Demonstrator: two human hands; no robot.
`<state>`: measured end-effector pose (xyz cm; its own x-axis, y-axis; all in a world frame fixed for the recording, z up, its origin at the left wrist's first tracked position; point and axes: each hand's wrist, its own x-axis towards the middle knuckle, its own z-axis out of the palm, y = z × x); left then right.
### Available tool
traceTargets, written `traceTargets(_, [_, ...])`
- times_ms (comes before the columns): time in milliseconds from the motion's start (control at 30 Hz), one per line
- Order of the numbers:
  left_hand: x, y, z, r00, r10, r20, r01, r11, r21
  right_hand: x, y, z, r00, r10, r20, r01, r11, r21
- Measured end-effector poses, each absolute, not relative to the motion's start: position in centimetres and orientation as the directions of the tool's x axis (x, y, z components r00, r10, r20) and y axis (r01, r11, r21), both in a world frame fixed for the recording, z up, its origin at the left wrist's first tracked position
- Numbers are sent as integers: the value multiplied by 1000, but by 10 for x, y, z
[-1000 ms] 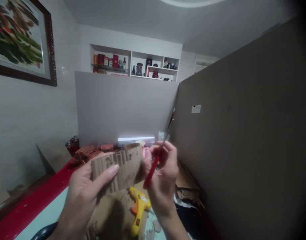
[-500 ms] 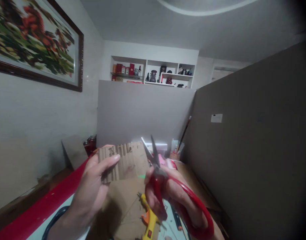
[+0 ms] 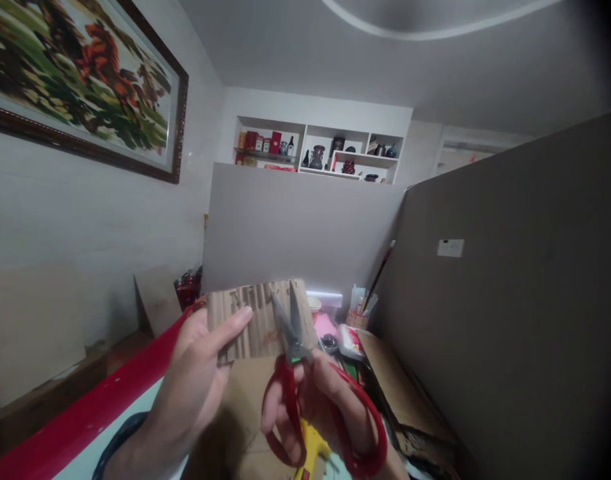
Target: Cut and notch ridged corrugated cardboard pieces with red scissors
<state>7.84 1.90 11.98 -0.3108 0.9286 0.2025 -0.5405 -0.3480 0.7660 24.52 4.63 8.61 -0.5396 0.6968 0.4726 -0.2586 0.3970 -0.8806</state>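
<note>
My left hand [image 3: 198, 357] grips a piece of corrugated cardboard [image 3: 258, 327] by its left side, thumb across the ridged face. In my right hand [image 3: 330, 403] is a pair of red-handled scissors [image 3: 294, 340], with fingers through the loops and blades parted, pointing up. The blades lie in front of the cardboard's right part; whether they touch it I cannot tell. Below my right hand, partly hidden, a yellow glue gun [image 3: 312, 450] rests on a larger brown cardboard sheet [image 3: 248, 387].
A grey partition [image 3: 510, 287] stands close on the right, another [image 3: 305, 227] across the back. A pen holder [image 3: 358, 318] with a brush stands in the far corner. Flat cardboard [image 3: 400, 387] lies along the right side. Red edging [image 3: 110, 387] runs along the table's left.
My right hand has brought the scissors left, from the cardboard's right edge to in front of its face. The camera view has shifted slightly. My left hand keeps its hold.
</note>
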Motion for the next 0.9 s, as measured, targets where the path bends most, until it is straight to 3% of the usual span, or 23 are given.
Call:
traceTargets(100, [80,18,115,-303,930,210,-537,-349,768,241,47,83,-689,615,382,-280,261,-924])
traceTargets(300, [83,19,116,-303,929,213,-550,-353,757,236,47,85,-688,598,411,-381,184,-906])
traceTargets(667, [79,15,123,-372,902,220,-551,-405,729,235,49,83,-715,625,313,-358,57,-932])
traceTargets(900, [86,16,120,-351,902,252,-545,-416,728,236,59,72,-745,586,318,-343,72,-937])
